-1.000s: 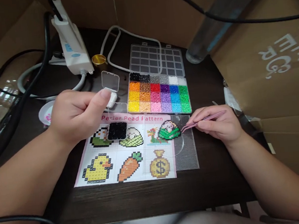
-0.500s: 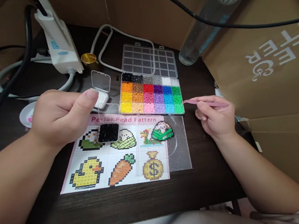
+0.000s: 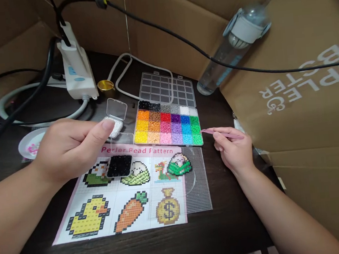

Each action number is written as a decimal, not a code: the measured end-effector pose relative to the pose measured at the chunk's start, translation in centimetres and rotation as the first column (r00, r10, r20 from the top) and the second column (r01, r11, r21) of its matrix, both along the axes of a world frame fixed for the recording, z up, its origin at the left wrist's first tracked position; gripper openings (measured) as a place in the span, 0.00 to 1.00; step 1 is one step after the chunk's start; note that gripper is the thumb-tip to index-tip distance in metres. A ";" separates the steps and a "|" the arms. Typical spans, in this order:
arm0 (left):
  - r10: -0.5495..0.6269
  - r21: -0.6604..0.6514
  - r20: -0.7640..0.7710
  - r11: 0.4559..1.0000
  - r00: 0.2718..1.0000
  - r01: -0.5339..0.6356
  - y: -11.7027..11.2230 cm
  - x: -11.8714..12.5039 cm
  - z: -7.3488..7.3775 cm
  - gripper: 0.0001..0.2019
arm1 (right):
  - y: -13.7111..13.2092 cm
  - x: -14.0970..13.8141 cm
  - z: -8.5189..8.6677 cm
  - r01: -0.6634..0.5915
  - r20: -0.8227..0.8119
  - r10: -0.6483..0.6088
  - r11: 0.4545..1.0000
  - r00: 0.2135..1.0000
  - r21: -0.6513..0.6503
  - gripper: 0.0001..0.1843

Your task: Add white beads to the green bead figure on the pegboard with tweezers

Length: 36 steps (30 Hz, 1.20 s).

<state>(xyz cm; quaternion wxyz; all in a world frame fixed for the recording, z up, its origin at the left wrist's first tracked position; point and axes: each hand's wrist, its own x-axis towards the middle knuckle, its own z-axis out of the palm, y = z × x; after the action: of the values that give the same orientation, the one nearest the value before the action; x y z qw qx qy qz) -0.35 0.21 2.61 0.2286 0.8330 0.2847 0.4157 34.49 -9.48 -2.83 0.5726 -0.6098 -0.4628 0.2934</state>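
Note:
Pink tweezers (image 3: 222, 133) are pinched in my right hand (image 3: 236, 147), beside the right edge of the bead box. Their tips are close to the green beads. My left hand (image 3: 69, 148) is closed with the thumb along the top, raised over the left side; whatever its fingers hold, if anything, is hidden. The open bead box (image 3: 166, 128) has colour-sorted compartments. Below it, a printed pattern sheet (image 3: 100, 193) lies partly under a clear pegboard (image 3: 201, 193), which carries a green, white and black bead piece (image 3: 179, 165). A small case of black beads (image 3: 119, 165) sits on the sheet.
A small case of white beads (image 3: 116, 128), a gold-coloured cup (image 3: 106, 87) and a white dish with pink bits (image 3: 30, 146) are on the left. A power strip (image 3: 78, 80) stands behind. A bottle (image 3: 231, 53) leans at the back right; a black cable (image 3: 172, 33) crosses above.
The view has tilted upward, so the table things appear lower and more of the bottle shows. Both hands keep their grips; the tweezers stay beside the bead box.

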 end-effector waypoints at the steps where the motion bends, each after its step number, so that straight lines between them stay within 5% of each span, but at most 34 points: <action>1: 0.000 0.000 -0.001 1.000 1.000 0.000 0.0 0.0 0.0 0.26 | 0.0 -0.1 0.1 0.004 -0.013 -0.004 1.000 1.000 -0.001 0.08; 15: 0.020 0.051 -0.024 0.999 1.000 -0.019 -0.1 0.3 -0.1 0.25 | 0.3 -0.5 0.5 0.032 -0.049 -0.034 0.999 0.998 -0.039 0.08; 27: 0.183 -0.153 -0.131 0.967 0.974 -0.202 -1.4 0.1 0.0 0.27 | 0.3 -0.4 0.4 0.011 -0.009 -0.011 1.000 1.000 -0.022 0.07; 36: 0.150 -0.095 -0.112 0.982 0.982 -0.161 -0.9 0.2 -0.2 0.27 | 0.3 -0.1 0.1 0.001 0.011 -0.001 1.000 1.000 -0.016 0.06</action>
<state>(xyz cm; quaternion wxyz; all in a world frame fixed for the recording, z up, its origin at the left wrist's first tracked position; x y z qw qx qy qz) -0.19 -0.74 2.41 0.2232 0.8156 0.3818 0.3731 34.39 -9.13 -2.74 0.5651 -0.6163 -0.4633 0.2936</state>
